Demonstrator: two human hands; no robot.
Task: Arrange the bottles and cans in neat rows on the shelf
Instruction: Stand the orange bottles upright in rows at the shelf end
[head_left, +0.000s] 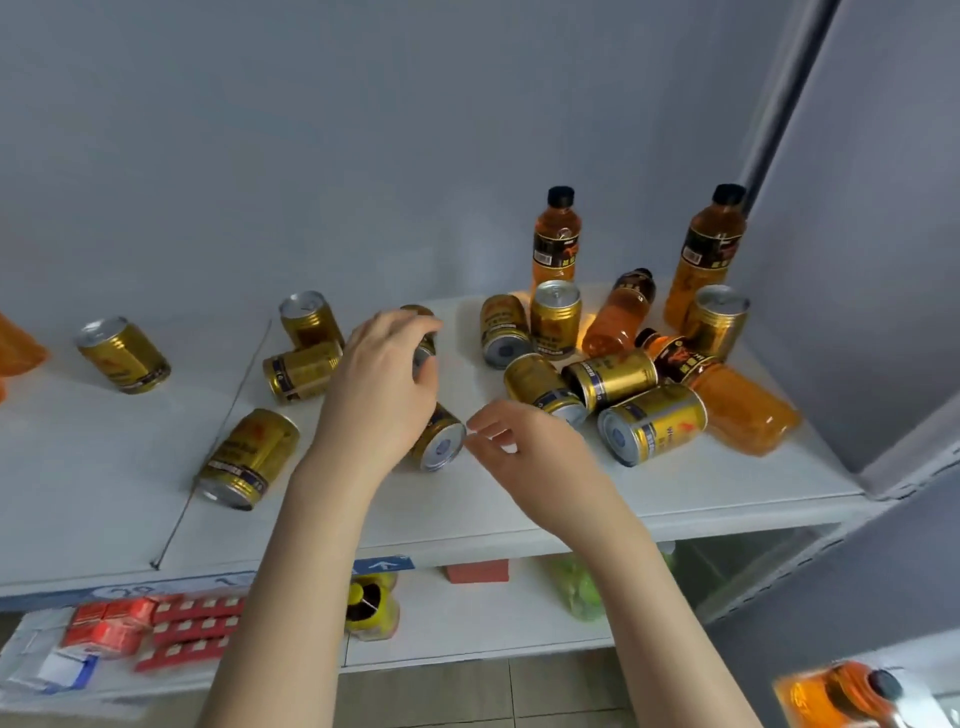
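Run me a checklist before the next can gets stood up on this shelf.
1. Left hand grip on the small gold metal can: ok, fingers curl round it.
2. Right hand free: ok, holds nothing.
3. Right fingertips touching the lying gold can with the silver end: cannot tell.
4. Bare room on the white shelf front: ok.
5. Rows formed: not ok, most cans lie scattered.
6. Bottles standing: not ok, the upright orange black-capped bottle stands, the toppled orange bottle lies flat.

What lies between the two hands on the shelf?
Between the left hand, which grips another can, and the right hand, the head view shows one gold can on its side, silver end toward the camera.
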